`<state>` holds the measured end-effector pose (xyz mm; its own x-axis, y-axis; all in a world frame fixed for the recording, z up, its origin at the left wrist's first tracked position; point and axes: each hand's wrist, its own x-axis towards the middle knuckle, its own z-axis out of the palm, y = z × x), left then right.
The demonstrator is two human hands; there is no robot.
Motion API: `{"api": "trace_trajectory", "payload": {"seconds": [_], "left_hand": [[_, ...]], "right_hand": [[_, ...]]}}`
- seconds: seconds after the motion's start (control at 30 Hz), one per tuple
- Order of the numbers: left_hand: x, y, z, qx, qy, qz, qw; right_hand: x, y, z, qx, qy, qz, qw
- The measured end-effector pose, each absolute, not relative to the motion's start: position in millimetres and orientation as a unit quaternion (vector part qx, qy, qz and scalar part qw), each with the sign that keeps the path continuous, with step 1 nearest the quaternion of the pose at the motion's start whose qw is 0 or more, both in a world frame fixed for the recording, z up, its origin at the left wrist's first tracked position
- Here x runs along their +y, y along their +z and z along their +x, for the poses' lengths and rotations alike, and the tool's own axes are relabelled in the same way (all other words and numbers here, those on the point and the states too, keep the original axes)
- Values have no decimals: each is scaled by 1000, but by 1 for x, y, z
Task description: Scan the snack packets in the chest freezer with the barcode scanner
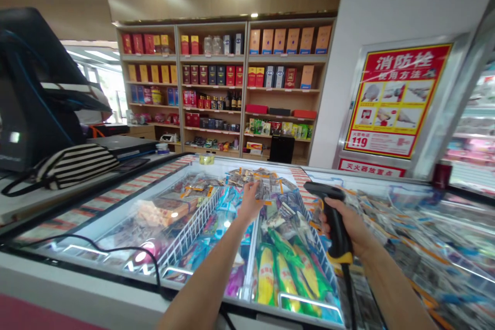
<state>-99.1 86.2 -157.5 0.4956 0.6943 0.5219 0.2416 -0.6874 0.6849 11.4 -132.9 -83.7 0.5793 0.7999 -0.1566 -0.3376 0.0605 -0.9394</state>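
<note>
A striped pouch (pixel 79 165) lies beside the black terminal (pixel 38 98); a black cable (pixel 124 249) crosses the near left part of the freezer (pixel 88 273); inside it, a white wire basket (pixel 193 229) separates the goods, with yellow-and-green packs (pixel 266 273) near and clear packets (pixel 276 185) far; the left hand (pixel 252 201) is at these packets, but I cannot tell whether it pinches one; the right hand (pixel 350 227) wraps around the black scanner (pixel 340 237), above the freezer.

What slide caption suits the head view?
Right hand holds a scanner; left hand reaches over packets in a freezer.
</note>
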Motion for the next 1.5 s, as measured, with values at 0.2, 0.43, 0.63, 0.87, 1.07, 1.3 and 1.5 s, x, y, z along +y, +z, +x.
{"api": "trace_trajectory", "payload": {"seconds": [0.2, 0.43, 0.63, 0.87, 1.07, 1.3, 1.5], "left_hand": [[34, -140, -54, 218, 390, 837, 316], [-43, -111, 12, 92, 367, 864, 333], [-88, -112, 52, 66, 304, 923, 227], [-96, -125, 59, 117, 275, 944, 136], [-56, -118, 29, 159, 303, 930, 133], [49, -144, -32, 344, 235, 902, 114], [90, -163, -50, 336, 158, 922, 108]], "right_hand": [[-182, -77, 51, -171, 324, -580, 727], [-238, -82, 91, -121, 268, -583, 757], [-276, -89, 112, -77, 221, -589, 774], [-292, -92, 115, -52, 205, -593, 777], [-256, -79, 96, -89, 234, -590, 768], [-181, -70, 63, -161, 317, -555, 752], [-126, -71, 43, -186, 378, -537, 731]]}}
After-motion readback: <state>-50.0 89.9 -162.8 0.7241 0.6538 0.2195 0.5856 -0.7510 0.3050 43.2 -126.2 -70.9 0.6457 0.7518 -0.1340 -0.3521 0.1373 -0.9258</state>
